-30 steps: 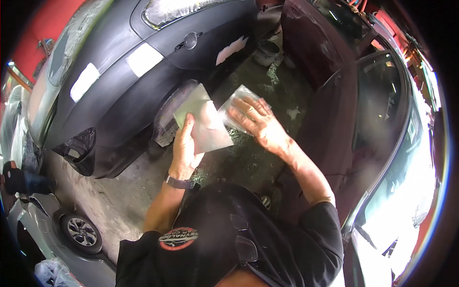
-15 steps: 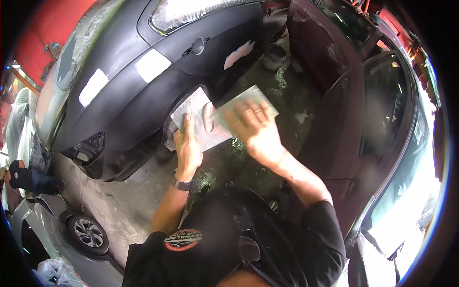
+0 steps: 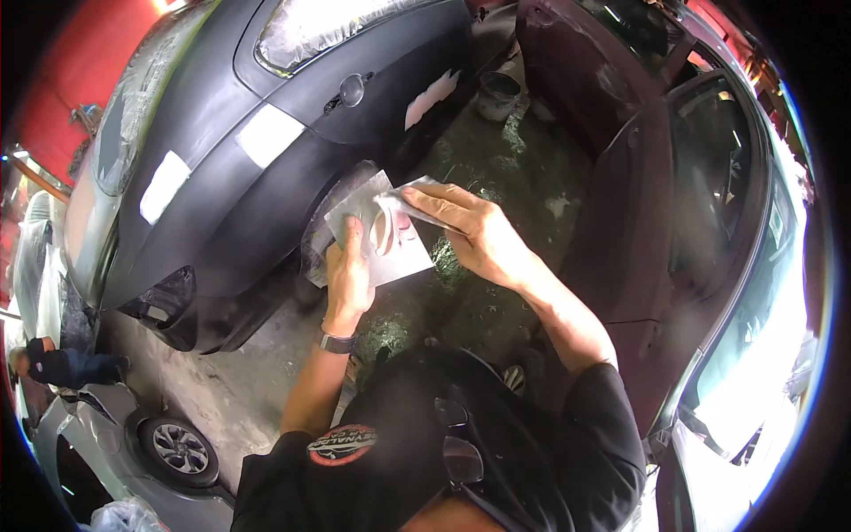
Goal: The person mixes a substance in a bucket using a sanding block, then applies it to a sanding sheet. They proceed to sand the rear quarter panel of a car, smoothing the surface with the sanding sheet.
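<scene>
My left hand (image 3: 351,284) grips a flat pale mixing board (image 3: 409,259) by its near left edge, thumb lying on top. On the board sits a mound of whitish putty (image 3: 383,230) with reddish streaks beside it. Against the board's right side, my right hand (image 3: 486,235) holds a thin flat spreader (image 3: 427,181), tilted on edge at the putty, fingers pressed along its face. Just beyond the board stands a dark matte car body (image 3: 297,191) with white filler patches (image 3: 271,136) on its side.
A maroon car (image 3: 620,239) stands close on the right. A bucket (image 3: 498,96) rests on the wet-looking floor between the cars. At lower left are a grey car's wheel (image 3: 180,446) and another person (image 3: 75,366).
The spreader has turned from lying broad and flat to standing on edge, and my right hand has rolled with it toward the putty. The board remains in my left hand.
</scene>
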Available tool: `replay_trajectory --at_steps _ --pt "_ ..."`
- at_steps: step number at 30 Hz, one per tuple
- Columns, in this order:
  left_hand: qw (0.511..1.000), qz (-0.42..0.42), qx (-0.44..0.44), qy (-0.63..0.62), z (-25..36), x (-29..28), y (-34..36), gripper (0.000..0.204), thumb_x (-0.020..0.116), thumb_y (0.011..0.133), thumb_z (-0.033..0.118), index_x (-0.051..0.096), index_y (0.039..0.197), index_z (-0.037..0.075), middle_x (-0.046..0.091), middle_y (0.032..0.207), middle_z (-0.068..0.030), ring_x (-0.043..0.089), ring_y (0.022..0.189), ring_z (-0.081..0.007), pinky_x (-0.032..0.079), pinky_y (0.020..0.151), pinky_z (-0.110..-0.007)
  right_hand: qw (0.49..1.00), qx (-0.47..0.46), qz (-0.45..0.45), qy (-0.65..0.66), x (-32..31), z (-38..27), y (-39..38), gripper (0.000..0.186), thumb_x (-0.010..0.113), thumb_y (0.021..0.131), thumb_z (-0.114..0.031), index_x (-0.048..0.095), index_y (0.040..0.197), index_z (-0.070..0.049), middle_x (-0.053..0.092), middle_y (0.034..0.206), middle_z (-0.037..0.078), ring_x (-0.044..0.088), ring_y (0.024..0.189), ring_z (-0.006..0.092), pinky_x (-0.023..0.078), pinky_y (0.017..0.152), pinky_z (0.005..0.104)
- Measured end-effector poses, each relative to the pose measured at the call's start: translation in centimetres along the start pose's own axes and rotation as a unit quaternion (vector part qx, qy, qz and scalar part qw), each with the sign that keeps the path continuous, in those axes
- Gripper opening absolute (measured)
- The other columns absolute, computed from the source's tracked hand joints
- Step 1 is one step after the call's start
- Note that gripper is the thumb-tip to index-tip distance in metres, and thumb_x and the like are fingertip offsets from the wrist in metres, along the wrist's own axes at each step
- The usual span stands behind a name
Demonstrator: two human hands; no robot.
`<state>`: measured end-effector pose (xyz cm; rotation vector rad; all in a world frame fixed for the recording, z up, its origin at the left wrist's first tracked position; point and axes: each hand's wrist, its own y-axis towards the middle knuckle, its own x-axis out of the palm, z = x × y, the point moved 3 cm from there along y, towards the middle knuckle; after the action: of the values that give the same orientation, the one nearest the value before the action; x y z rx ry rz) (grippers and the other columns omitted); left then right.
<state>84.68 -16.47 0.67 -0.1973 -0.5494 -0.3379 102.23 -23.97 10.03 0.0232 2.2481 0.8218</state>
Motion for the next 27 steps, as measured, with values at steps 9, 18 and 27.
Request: replay_trajectory --at_steps 9,18,27 --pt "0.998 -0.015 0.01 -0.054 0.7 0.5 0.5 0.05 0.05 0.104 0.038 0.054 0.127 -0.006 0.061 0.128 -0.0144 0.063 0.11 -0.0208 0.056 0.09 -0.036 0.966 0.015 -0.037 -0.254 0.2 3.6 -4.7 0.063 0.059 0.076 0.003 0.056 0.137 -0.009 0.055 0.135 0.016 0.052 0.125 0.0359 0.041 0.107 0.0492" --pt "0.923 -0.036 -0.013 0.384 -1.4 -2.7 1.0 0.052 0.046 0.104 0.046 0.062 0.09 -0.001 0.06 0.076 -0.0003 0.062 0.073 -0.0081 0.055 0.069 -0.025 0.941 -0.081 -0.177 -0.275 4.3 1.7 -5.7 0.054 0.048 0.09 -0.032 0.05 0.142 -0.021 0.049 0.144 0.01 0.048 0.132 0.033 0.034 0.108 0.0546" --pt "0.994 0.044 -0.006 -0.1 3.0 -1.9 1.9 0.05 0.044 0.104 0.041 0.051 0.134 0.001 0.062 0.129 -0.0118 0.061 0.117 -0.0263 0.047 0.104 -0.043 0.996 -0.051 -0.057 -0.043 1.2 0.3 -6.3 0.051 0.065 0.074 -0.002 0.066 0.124 -0.013 0.064 0.123 0.006 0.06 0.117 0.0267 0.046 0.096 0.0479"
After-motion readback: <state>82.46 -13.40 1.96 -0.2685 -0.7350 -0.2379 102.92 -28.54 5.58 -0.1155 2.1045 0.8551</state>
